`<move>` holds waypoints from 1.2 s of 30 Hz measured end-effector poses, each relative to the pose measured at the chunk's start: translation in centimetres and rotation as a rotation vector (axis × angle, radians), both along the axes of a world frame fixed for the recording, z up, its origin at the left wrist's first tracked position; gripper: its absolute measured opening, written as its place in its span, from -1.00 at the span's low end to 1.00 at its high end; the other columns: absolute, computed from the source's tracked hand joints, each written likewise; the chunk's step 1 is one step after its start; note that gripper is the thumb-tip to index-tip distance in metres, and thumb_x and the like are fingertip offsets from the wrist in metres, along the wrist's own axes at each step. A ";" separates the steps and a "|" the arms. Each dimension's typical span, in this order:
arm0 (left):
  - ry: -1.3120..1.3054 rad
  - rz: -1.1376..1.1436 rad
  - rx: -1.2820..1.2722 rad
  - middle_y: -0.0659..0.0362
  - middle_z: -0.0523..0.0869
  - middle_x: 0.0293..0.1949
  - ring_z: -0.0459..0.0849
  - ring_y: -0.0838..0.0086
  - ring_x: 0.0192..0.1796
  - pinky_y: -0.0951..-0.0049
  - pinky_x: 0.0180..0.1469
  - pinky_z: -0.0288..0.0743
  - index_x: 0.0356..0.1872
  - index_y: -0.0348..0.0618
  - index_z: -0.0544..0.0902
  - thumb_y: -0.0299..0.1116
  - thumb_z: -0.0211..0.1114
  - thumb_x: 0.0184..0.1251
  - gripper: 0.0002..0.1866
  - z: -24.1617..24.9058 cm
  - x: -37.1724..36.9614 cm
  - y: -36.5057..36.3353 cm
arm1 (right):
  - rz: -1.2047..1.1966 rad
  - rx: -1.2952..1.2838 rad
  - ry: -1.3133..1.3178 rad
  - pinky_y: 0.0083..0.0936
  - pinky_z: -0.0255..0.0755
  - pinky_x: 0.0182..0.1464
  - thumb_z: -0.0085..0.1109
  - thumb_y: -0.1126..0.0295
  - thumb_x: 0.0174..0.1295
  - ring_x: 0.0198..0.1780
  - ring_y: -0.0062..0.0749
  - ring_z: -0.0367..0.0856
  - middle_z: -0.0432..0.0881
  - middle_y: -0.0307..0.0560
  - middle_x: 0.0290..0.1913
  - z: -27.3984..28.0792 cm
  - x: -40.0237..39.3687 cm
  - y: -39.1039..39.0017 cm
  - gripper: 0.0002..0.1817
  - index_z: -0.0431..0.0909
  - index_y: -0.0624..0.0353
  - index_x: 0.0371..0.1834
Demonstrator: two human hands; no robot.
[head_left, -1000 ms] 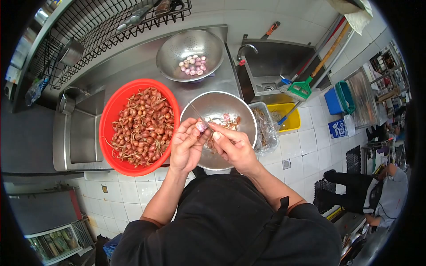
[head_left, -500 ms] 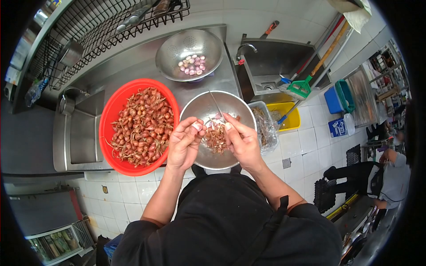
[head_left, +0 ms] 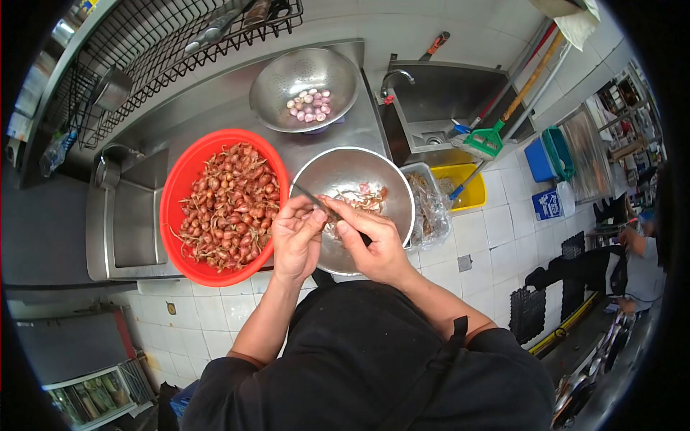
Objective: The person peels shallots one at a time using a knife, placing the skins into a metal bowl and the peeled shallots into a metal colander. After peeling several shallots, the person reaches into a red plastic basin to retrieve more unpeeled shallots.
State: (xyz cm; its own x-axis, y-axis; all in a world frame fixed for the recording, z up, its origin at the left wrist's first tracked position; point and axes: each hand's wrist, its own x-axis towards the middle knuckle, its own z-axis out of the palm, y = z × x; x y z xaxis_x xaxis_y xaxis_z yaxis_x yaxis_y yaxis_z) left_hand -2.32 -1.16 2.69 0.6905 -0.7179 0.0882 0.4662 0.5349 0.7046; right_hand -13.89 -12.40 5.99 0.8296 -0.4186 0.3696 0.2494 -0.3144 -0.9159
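Observation:
My left hand (head_left: 296,241) is closed around a shallot, which the fingers mostly hide. My right hand (head_left: 375,243) grips a small knife (head_left: 310,195), its blade slanting up to the left across the left fingertips. Both hands meet over the near left side of a steel bowl (head_left: 394,171), where shallot skins (head_left: 368,197) lie. Left of the bowl, a red basin (head_left: 171,215) is full of unpeeled shallots (head_left: 233,208). Behind the bowl, a steel colander (head_left: 269,86) holds several peeled shallots (head_left: 309,108).
A sink (head_left: 136,226) is at the left of the steel counter. A second sink (head_left: 449,100) with a tap is at the back right. Beside the bowl are a plastic-lined container (head_left: 429,215) and a yellow bucket (head_left: 471,194). Another person (head_left: 596,269) stands far right.
My right hand has moved left against the left hand, bringing the knife blade onto the shallot. The blade now leans left. The person at far right has shifted slightly.

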 end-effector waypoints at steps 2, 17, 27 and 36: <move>0.014 -0.013 -0.009 0.05 0.72 -0.04 0.71 0.47 -0.03 0.48 0.06 0.61 0.07 -0.30 0.57 -0.60 0.26 0.38 -0.73 0.1 0.0 0.1 | 0.023 0.079 0.049 -0.46 0.43 0.24 0.06 0.51 0.40 0.16 -0.32 0.64 0.65 0.11 0.16 -0.5 0.0 -0.2 -0.58 0.46 0.34 0.31; -0.050 0.030 0.045 0.05 0.73 -0.06 0.71 0.45 -0.04 0.46 0.06 0.60 0.08 -0.27 0.60 -0.60 0.23 0.40 -0.74 0.1 0.3 0.4 | 0.101 0.133 0.058 -0.45 0.34 0.32 0.05 0.49 0.43 0.25 -0.40 0.55 0.60 0.06 0.25 0.1 0.2 -0.9 -0.62 0.49 0.38 0.27; -0.022 -0.053 0.035 0.00 0.74 -0.01 0.74 0.42 -0.02 0.44 0.10 0.62 0.14 -0.35 0.57 -0.63 0.21 0.40 -0.69 0.4 1.0 0.4 | 0.152 0.720 0.206 -0.73 0.17 -0.50 0.03 0.39 0.48 -0.55 -0.81 0.22 0.35 -0.43 -0.56 -0.7 -0.2 -1.0 -0.61 0.51 0.12 0.34; 0.035 -0.159 -0.062 -0.03 0.69 0.06 0.72 0.39 0.02 0.42 0.14 0.59 0.18 -0.32 0.53 -0.58 0.15 0.46 -0.69 -1.2 1.5 -0.1 | 0.115 0.606 0.239 -0.74 0.21 -0.47 0.03 0.41 0.48 -0.51 -0.81 0.29 0.42 -0.42 -0.52 -0.1 -0.4 -1.0 -0.62 0.51 0.16 0.32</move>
State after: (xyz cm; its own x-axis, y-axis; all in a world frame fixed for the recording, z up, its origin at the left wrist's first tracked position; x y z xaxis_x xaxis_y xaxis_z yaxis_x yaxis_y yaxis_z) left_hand -0.83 -1.29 1.53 0.5719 -0.8124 0.1136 0.5725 0.4945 0.6540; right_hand -14.27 -13.39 5.89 0.9112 -0.3988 -0.1032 0.0189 0.2906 -0.9567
